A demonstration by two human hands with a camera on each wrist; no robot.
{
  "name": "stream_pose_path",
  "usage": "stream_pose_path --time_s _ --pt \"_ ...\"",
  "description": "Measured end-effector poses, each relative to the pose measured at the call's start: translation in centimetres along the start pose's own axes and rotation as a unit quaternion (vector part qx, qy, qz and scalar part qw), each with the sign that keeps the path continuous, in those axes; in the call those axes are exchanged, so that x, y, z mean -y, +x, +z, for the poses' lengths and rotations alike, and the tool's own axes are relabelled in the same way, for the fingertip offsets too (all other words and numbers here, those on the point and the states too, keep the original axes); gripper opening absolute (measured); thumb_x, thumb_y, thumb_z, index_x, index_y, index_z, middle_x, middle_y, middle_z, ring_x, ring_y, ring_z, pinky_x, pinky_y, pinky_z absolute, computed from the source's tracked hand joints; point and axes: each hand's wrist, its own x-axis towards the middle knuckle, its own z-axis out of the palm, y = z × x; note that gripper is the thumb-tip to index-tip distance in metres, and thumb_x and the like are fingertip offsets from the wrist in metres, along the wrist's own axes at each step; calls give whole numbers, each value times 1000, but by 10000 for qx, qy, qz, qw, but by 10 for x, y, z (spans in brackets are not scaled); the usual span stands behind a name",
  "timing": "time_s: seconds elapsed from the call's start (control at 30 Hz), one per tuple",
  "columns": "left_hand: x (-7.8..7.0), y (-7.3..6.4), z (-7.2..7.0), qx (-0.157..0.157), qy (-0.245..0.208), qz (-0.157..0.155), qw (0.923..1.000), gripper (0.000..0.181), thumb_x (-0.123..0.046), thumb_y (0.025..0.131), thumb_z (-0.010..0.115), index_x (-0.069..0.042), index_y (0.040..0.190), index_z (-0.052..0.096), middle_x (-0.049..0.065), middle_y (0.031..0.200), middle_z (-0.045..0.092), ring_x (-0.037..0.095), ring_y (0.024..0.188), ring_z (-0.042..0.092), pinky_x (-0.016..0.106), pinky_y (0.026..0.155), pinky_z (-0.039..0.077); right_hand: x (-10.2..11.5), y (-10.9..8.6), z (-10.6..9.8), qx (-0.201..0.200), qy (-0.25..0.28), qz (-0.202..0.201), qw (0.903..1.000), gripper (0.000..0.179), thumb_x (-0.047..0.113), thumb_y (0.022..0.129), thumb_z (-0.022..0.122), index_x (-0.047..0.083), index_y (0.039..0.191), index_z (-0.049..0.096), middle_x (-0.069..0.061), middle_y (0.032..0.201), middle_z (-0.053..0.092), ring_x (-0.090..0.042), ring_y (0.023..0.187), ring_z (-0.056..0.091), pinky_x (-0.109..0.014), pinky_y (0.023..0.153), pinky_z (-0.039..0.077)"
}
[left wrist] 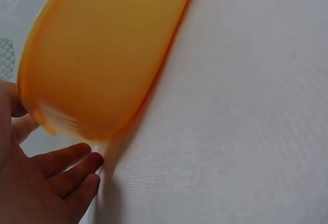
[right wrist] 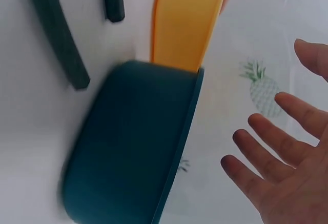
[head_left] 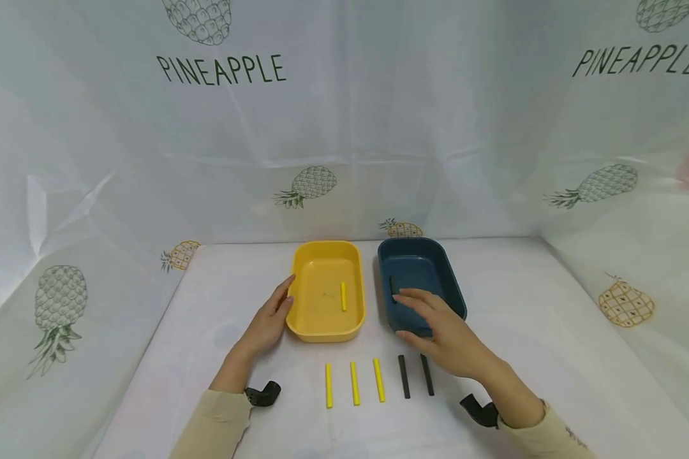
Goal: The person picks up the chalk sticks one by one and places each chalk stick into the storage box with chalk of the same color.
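Note:
My left hand (head_left: 266, 322) is at the left side of a yellow tray (head_left: 303, 331). Its fingers (left wrist: 64, 162) are loosely extended by the outer wall, with the thumb at the rim. A short yellow stick (head_left: 343, 297) lies inside the tray. To the right is a dark blue tray (head_left: 422, 252) holding a black stick (head_left: 393, 287) along its left side. Over this tray's near part hovers my right hand (head_left: 450, 338). The right wrist view shows its fingers (right wrist: 256, 178) spread apart, with nothing held.
Three yellow sticks (head_left: 354, 383) lie in a row in front of the trays. Two black sticks (head_left: 404, 377) continue that row to the right, below my right hand. Behind the white table hangs a cloth (head_left: 350, 127) printed with pineapples.

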Motion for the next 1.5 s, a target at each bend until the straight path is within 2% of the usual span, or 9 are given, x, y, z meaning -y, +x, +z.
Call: stream_pose_path --time_s 0.2,0.4,0.57,0.77,1.0,1.5 --pt "7 -1 5 -74 -160 6 9998 51 -43 113 35 -49 161 22 8 173 24 35 159 25 59 129 17 13 -3 8 226 -119 -131 9996 62 42 97 73 31 153 48 1 158 47 -23 143 49 -48 110 53" --pt "8 0 9 -135 -321 52 9994 50 -40 113 35 -54 159 21 2 174 21 32 161 20 59 130 15 24 -6 13 579 -262 -177 9978 65 45 95 74 30 153 49 6 157 47 -17 138 54 -41 108 55" --pt "8 1 9 -166 -338 92 9992 49 -43 113 35 -58 157 22 -1 174 21 31 161 20 60 130 15 28 -7 17 905 -356 -98 9952 69 44 92 78 33 154 47 5 157 47 -18 138 54 -43 108 55" --pt "9 2 7 -216 -261 182 9993 49 -50 111 35 -57 158 22 1 173 24 33 160 23 61 129 18 29 -6 23 1157 -354 -113 9926 73 44 87 83 26 150 53 3 156 49 -21 139 55 -45 108 55" --pt "10 4 8 -213 -315 175 9991 50 -42 113 36 -55 159 21 0 174 22 33 161 21 61 129 17 29 -5 30 1351 -360 -148 9901 71 44 87 83 24 149 54 4 155 49 -19 136 56 -43 108 55" --pt "10 2 9 -199 -352 229 9989 50 -42 113 36 -57 158 21 2 174 22 35 160 22 62 128 18 40 3 59 1742 -309 -235 9839 72 45 85 84 21 148 57 7 148 54 -15 133 56 -41 109 54"
